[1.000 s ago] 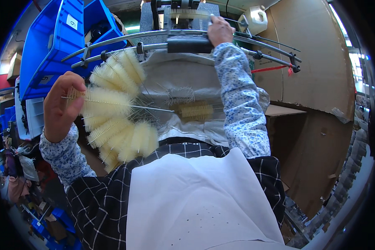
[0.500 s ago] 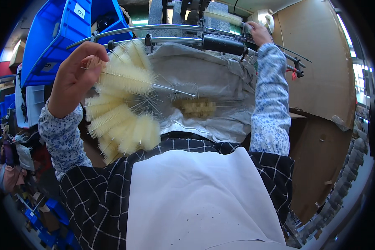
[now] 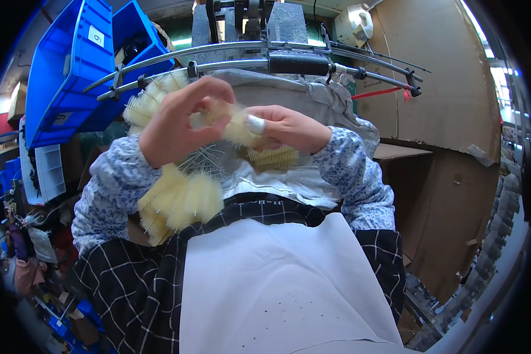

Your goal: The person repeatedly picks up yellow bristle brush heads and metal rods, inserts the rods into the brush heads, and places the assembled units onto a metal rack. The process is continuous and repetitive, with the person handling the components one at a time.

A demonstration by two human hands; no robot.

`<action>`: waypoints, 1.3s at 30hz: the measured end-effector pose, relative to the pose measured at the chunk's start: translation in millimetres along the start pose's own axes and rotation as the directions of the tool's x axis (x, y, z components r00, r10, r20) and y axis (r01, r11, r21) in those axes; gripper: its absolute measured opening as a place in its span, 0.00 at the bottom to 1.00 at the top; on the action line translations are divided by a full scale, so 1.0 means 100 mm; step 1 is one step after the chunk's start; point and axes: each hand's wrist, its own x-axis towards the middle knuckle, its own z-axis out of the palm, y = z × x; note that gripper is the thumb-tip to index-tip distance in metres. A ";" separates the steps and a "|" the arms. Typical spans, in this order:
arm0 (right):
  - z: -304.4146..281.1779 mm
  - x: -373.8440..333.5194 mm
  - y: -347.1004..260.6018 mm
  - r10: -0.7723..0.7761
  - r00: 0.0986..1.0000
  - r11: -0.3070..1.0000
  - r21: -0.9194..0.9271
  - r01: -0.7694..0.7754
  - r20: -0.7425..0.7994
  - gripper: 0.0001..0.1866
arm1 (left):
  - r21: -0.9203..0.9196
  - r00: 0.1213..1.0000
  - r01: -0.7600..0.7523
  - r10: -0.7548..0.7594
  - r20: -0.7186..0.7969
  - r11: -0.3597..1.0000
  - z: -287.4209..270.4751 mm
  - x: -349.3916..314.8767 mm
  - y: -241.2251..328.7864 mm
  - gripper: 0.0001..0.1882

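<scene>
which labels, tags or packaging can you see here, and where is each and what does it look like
White sticker: small rectangle on the upper blue bin, top left.
Second label: pale rectangle low on that bin's front edge.
Red tag: small strip hanging by the metal rails, right end.
Cardboard sheets: large brown panels along the right side.
No screens show.

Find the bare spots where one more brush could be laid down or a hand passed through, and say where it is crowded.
Free: the grey cloth between the lone brush and the checked shirt, and the white apron. Crowded: the left hand and right hand meet amid the fanned brushes; metal rods close the top.
</scene>
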 end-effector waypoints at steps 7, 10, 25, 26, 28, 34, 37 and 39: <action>-1.43 0.28 0.02 -0.730 0.474 0.109 -0.768 -0.632 -0.493 0.17 | 0.616 0.973 0.165 -0.231 0.028 0.771 -0.59 -0.29 -0.29 0.25; -1.58 0.40 0.05 -0.711 0.460 0.093 -0.720 -0.688 -0.532 0.18 | 0.622 0.903 0.212 -0.395 0.170 0.754 -0.60 -0.38 -0.47 0.20; -1.66 0.53 0.02 -0.641 0.553 0.086 -0.766 -0.638 -0.533 0.18 | 0.338 0.877 0.408 -0.467 0.113 0.848 -0.60 -0.30 -0.17 0.17; -1.67 0.54 0.00 -0.639 0.559 0.069 -0.763 -0.643 -0.529 0.19 | 0.282 0.939 0.318 -0.341 0.034 0.905 -0.62 -0.32 -0.13 0.16; -1.74 0.61 -0.04 -0.636 0.570 0.037 -0.758 -0.651 -0.520 0.19 | 0.320 0.953 0.297 -0.299 -0.043 0.900 -0.73 -0.33 0.00 0.17; -2.04 0.75 0.09 -0.680 0.583 -0.087 -0.741 -0.665 -0.444 0.22 | 0.408 0.992 0.110 -0.076 -0.097 0.906 -0.76 -0.27 0.24 0.18; -2.00 0.58 0.10 -0.740 0.444 0.017 -0.674 -0.738 -0.505 0.23 | 0.391 0.985 0.158 -0.119 -0.122 0.907 -0.78 -0.34 0.32 0.19; -1.96 0.43 0.10 -0.710 0.372 0.109 -0.614 -0.782 -0.598 0.25 | 0.391 0.981 0.178 -0.134 -0.138 0.903 -0.81 -0.43 0.32 0.19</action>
